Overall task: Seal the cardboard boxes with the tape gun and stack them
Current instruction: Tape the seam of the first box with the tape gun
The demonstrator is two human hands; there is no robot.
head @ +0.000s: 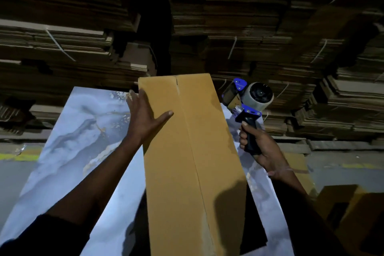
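A long tan cardboard box [193,151] lies lengthwise on a marbled blue-white table [68,147], its two top flaps meeting along a centre seam. My left hand [145,116] rests flat on the box's far left flap, fingers spread, thumb pointing toward the seam. To the right of the box, my right hand [259,147] grips the black handle of a blue tape gun [247,100], held in the air beside the box's far right corner. The tape roll faces the camera. No tape is clearly visible on the seam.
Tall stacks of strapped flat cardboard sheets [249,27] fill the whole background behind the table. More tan boxes [351,214] sit low at the right. A concrete floor with a yellow line [22,157] shows at the left and right edges.
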